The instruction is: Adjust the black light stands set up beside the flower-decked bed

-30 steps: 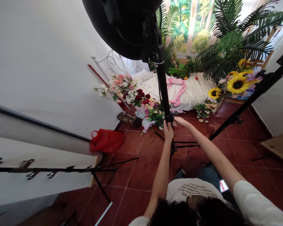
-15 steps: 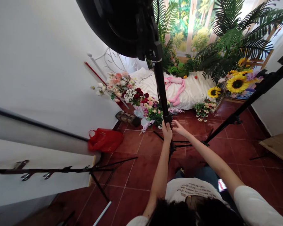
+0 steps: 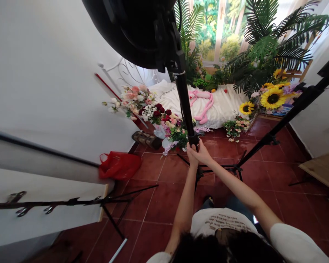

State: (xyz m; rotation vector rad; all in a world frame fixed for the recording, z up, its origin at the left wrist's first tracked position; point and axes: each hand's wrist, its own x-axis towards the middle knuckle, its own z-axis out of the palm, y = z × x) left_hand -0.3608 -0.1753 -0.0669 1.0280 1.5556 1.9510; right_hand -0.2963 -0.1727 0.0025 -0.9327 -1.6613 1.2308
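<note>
A black light stand point(image 3: 184, 100) rises in front of me in the head view, with a large dark lamp head point(image 3: 128, 31) at its top. My left hand point(image 3: 192, 159) is closed round the pole just below its collar. My right hand point(image 3: 204, 155) is closed on the pole from the right, its fingers partly over my left hand. A small knob point(image 3: 200, 134) juts from the collar just above my hands. The palms and the section of pole inside the grip are hidden.
Flower bunches point(image 3: 172, 126) and a white-draped bed point(image 3: 224, 104) lie beyond the stand. Another black stand point(image 3: 279, 128) slants at the right. A red bag point(image 3: 120, 165) sits by the left wall. A clamp-bearing bar point(image 3: 57, 202) and tripod legs point(image 3: 113, 217) occupy the lower left.
My right hand has moved left and closed on the pole against my left hand. My left hand stays on the pole. The whole view has shifted slightly.
</note>
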